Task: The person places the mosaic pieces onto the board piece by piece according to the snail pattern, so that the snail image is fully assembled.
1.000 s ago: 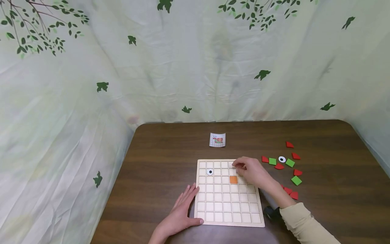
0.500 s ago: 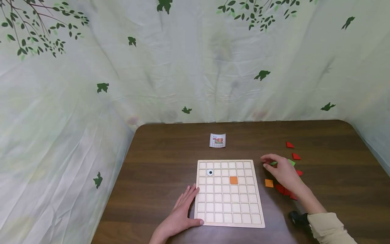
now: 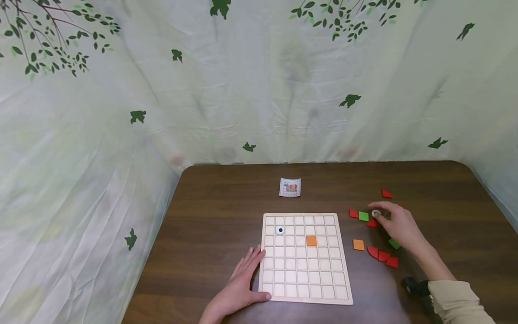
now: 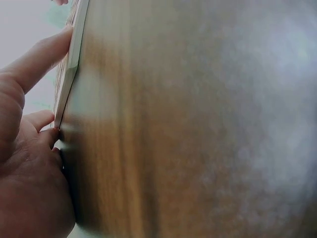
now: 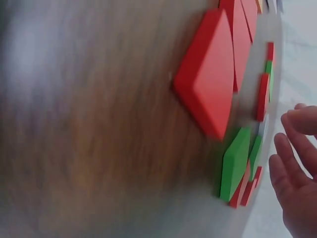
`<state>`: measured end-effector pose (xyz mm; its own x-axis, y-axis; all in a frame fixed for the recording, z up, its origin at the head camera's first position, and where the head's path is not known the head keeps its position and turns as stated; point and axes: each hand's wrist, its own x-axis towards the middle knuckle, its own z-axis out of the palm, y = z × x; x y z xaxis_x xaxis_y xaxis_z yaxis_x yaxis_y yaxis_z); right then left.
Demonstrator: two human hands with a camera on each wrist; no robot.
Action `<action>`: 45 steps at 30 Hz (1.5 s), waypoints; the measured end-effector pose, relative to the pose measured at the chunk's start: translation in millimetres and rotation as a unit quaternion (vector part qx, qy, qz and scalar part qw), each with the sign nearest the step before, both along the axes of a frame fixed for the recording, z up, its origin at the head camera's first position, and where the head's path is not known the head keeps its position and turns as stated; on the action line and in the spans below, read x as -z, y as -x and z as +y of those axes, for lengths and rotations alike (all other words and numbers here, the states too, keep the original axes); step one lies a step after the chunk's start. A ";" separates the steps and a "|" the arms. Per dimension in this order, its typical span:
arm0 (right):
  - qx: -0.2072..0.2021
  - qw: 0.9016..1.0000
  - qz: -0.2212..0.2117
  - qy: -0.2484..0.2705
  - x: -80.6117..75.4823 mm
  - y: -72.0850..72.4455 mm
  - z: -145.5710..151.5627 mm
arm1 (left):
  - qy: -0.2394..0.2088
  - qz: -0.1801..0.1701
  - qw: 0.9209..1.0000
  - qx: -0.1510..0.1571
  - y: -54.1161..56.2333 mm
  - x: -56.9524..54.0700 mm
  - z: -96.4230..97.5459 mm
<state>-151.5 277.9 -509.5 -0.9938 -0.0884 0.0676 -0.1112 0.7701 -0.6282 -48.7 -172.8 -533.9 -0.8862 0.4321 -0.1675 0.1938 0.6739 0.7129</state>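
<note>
Over grained wood (image 3: 226,193), the right hand (image 3: 398,225) perhaps pinches a disc (image 3: 376,212).

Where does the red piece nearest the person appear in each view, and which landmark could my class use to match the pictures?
Head: the red piece is to the right of the grid board, lowest of the loose pieces.
Left wrist: not in this picture.
Right wrist: the red piece looms large, above and right of centre.
Shared landmark: the brown table, visible in all three.
</note>
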 end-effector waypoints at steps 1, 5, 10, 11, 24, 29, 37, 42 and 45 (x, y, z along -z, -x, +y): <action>-0.002 1.000 0.000 -0.002 1.0 0.7 2.2 | 0.000 0.000 1.000 0.000 -0.2 -0.1 0.1; -0.015 1.000 -0.005 -0.012 3.7 3.0 8.4 | -0.003 -0.002 1.000 -0.001 -0.6 -0.4 -0.1; -0.035 0.999 -0.010 -0.021 6.1 4.9 11.4 | -0.003 -0.002 1.000 -0.001 -0.7 -0.1 -0.5; -0.038 0.999 -0.009 -0.023 6.5 5.5 11.6 | -0.004 -0.003 1.000 -0.001 -0.7 -0.2 -0.5; -0.027 0.999 -0.002 -0.040 1.9 4.7 8.0 | -0.005 -0.002 1.000 -0.003 -0.2 -0.8 0.5; -0.024 0.999 0.015 -0.037 -3.3 1.9 -3.1 | -0.005 -0.004 1.000 -0.005 -0.1 -0.2 0.4; -0.042 0.997 0.070 -0.013 -3.7 0.6 -23.5 | -0.006 -0.004 1.000 -0.004 -0.3 -0.5 0.7; -0.051 0.995 0.089 0.013 -0.7 -0.1 -40.2 | -0.002 0.000 1.000 -0.003 -0.2 -0.6 0.6; -0.059 0.994 0.090 0.029 1.5 0.2 -52.5 | -0.003 -0.001 1.000 -0.003 -0.2 -1.1 0.2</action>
<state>-151.6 225.5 -510.9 -0.9479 -0.1950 0.2520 -0.3139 0.7072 -0.6335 -48.5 -172.5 -532.8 -0.8888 0.4268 -0.1666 0.1880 0.6714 0.7168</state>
